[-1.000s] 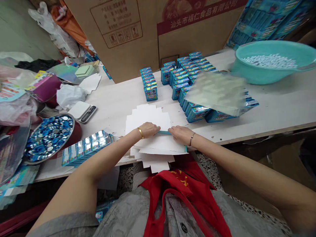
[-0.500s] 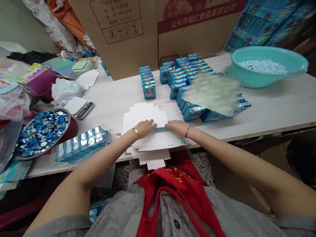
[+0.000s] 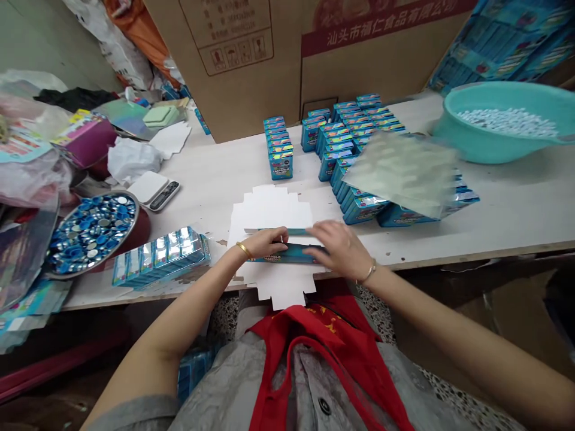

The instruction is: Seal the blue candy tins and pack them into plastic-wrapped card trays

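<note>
A flat die-cut carton, white inside and printed blue outside, lies before me at the table's front edge. One long panel is folded so its blue printed face shows, and a narrow raised flap runs behind it. My left hand has its fingers curled and closed on the folded panel near its middle. Over the panel's right end, my right hand is open with fingers apart; whether its fingertips touch the card is unclear. More white card with stepped edges hangs over the front edge, toward my lap.
Rows of small blue boxes stand behind the carton and to its right, partly under a pale plastic sheet. A turquoise basin holds white pieces. Leftward are wrapped boxes, a bowl of blue-silver sweets and a scale.
The carton's near panel has turned so its blue face shows. My right hand has left the fold line and opened; my left has shifted slightly nearer me. The whole view has moved a little.
</note>
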Demonstrator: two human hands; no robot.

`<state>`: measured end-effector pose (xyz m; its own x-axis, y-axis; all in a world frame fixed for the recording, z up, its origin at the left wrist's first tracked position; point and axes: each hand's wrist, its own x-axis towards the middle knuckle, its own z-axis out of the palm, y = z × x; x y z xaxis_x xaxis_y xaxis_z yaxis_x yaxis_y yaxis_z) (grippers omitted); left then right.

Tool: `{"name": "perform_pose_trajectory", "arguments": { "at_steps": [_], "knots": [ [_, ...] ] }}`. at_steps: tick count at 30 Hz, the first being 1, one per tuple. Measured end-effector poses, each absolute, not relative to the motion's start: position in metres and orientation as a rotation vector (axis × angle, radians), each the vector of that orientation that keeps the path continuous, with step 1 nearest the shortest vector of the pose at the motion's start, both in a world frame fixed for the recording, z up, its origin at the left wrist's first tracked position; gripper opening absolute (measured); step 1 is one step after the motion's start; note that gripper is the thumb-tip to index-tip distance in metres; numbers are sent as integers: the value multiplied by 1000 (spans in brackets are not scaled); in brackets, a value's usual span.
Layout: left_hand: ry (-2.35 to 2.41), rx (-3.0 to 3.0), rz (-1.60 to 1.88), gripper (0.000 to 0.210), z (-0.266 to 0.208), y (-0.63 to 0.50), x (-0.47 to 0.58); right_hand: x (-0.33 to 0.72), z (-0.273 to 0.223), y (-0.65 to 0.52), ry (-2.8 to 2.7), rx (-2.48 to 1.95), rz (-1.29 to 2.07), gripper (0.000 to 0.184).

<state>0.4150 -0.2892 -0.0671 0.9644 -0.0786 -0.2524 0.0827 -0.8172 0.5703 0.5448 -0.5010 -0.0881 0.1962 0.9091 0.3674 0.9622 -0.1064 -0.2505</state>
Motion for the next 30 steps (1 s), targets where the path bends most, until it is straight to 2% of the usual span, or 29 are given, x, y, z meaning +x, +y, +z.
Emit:
{"name": "perform_pose_trajectory", "arguments": {
  "at_steps": [2, 6, 7, 11, 15, 21, 25, 30],
  "knots": [
    [-98, 2642, -250, 17, -71, -291, 409, 523, -102, -516, -1788, -2112, -287, 45],
    [-274, 3006, -20, 53, -82, -305, 380, 505, -134, -526, -1775, -2204, -455, 38],
    [-260, 3062, -16, 56, -84, -309, 374, 504, -139, -525, -1774, -2222, -456, 34],
    [-149, 3124, -167, 32, -90, -324, 366, 503, -139, -520, -1797, -2300, -302, 27],
    [43, 3061, -270, 20, -91, -332, 370, 499, -131, -516, -1768, -2409, -104, 20],
    [95, 2754, -415, 20, -85, -317, 387, 508, -108, -504, -1842, -2507, 351, 20],
    [-40, 2506, -586, 20, -81, -295, 402, 525, -89, -493, -1938, -2451, 710, 29],
    [-58, 2415, -747, 22, -76, -288, 411, 538, -80, -481, -2017, -2413, 922, 33]
  ]
}}
